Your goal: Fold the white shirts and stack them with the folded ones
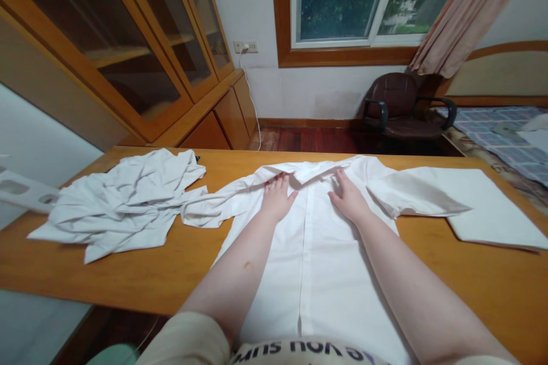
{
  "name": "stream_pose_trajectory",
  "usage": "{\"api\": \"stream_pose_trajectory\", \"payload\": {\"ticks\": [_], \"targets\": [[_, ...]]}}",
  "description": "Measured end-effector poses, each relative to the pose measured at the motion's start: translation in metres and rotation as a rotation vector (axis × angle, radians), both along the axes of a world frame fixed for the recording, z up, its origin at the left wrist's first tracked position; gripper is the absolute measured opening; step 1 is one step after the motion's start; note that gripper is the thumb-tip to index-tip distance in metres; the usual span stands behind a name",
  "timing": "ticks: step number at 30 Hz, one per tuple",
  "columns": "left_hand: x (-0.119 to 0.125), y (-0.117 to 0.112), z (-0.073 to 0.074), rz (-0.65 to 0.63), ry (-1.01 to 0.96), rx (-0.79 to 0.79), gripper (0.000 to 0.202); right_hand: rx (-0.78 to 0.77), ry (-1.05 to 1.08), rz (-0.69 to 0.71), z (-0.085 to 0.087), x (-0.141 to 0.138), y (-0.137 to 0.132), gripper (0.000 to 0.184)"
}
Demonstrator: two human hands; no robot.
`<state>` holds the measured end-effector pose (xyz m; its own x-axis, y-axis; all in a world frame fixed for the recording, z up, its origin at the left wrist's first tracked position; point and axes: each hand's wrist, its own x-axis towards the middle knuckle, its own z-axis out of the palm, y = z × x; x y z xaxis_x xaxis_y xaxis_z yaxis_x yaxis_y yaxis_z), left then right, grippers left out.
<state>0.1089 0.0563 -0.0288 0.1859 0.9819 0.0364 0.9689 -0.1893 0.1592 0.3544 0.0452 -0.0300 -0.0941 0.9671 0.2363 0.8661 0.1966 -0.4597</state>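
White cloth, crumpled, in a heap [124, 205]: left of the left hand, beside one sleeve. Left hand [277, 199]: palm down, fingers a little spread, pinching nothing. White, long-sleeved woven shirt [325, 262]: beneath both hands, on an orange-brown wooden table [505, 291]. Right hand [351, 199]: thumb apart from fingers, fingertips at the shirt's rumpled upper edge. Handling, as judged: light, even pressure outward from the narrow front strip [306, 251], keeping it straight; ridge beyond the fingertips best eased flat by both hands together. White, folded flat cloth [492, 211]: right of the right hand, near the other sleeve. Orientation: sleeves out to either side of the hands; upper end beyond the fingertips; long axis running back between the forearms toward the wearer.
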Motion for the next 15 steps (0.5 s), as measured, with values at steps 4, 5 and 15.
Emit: {"api": "stream_pose_trajectory", "payload": {"ticks": [4, 5, 15], "targets": [[0.004, 0.0, 0.0, 0.058, 0.043, -0.046, 0.066, -0.118, -0.183, 0.07, -0.002, -0.006, -0.004, 0.066], [0.005, -0.002, 0.0, 0.044, 0.056, -0.055, 0.064, -0.143, -0.247, 0.071, -0.002, -0.008, -0.006, 0.063], [0.01, -0.022, 0.032, 0.044, 0.159, -0.208, 0.061, -0.323, -0.372, 0.021, 0.036, -0.019, -0.008, 0.053]]}}
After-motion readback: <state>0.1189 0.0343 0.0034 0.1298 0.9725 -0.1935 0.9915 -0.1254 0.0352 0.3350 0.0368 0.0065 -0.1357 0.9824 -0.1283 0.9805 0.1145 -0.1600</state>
